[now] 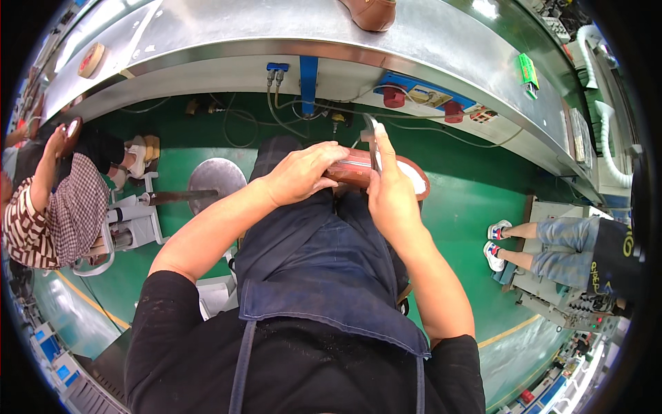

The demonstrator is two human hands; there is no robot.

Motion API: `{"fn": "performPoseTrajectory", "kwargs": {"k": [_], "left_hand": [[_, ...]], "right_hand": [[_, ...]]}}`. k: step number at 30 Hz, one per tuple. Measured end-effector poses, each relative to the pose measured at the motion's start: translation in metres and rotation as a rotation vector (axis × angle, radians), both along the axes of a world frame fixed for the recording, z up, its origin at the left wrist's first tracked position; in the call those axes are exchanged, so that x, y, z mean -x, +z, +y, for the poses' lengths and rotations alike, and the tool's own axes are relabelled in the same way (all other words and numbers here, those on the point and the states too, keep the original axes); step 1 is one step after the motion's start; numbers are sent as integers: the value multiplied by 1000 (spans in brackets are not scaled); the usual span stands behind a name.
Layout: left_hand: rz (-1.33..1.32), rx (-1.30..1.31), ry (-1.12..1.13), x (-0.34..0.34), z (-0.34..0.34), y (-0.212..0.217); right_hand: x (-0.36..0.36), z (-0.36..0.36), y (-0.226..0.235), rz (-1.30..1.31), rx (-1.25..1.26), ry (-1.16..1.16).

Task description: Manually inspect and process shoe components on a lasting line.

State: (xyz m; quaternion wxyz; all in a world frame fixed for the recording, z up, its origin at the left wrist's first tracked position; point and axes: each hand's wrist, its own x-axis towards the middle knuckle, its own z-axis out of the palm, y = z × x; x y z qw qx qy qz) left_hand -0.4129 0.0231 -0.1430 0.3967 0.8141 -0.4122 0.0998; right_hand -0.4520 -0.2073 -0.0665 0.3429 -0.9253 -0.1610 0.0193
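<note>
Head: shoe [407,174] clamped between both hands' fingers [323,157].

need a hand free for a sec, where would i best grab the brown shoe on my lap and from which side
Grip the brown shoe across its upper at the near end, coming from the left, much as the left hand does now. It lies on its side on the knee, white sole edge turned right, where the right hand works a metal tool against it, so that side is taken.
</note>
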Motion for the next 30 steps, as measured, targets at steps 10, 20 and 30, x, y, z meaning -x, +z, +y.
{"fn": "performPoseTrajectory", "kwargs": {"k": [10,20,30], "left_hand": [[442,144,147,14,-12,-3],[477,-50,87,-1,-12,33],[145,-500,14,14,-108,33]], "right_hand": [[6,12,-5,-106,-70,-14],[19,-19,3,165,-344,-298],[63,-68,12,903,-871,-481]]}}
